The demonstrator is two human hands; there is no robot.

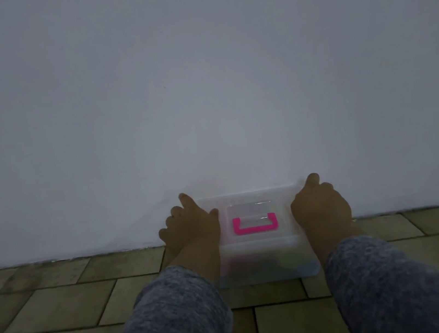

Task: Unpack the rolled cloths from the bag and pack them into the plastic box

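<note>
on the floor, right against the foot of the wall, the fingers of the left hand lie curled over the left end of the box, the forefinger stretched toward the far left corner and the thumb laid on the lid beside the handle recess. the fingers of the right hand are bent and pressed together over the right end of the lid, the forefinger reaching the far right corner. both palms rest flat on the lid, one at each end, neither pinching anything. whether the fingertips hook over the lid's edges cannot be told.

between the hands a pink handle lies folded flat in the lid's clear recess. the box is translucent, lid on, its far side touching the wall, its near side facing the person. through the near side dim blurred colours show, too faint to make out as cloths.

grey knit sleeves cover both forearms to the wrists. the floor is of greenish tiles with dark joints; the light is dim.
</note>
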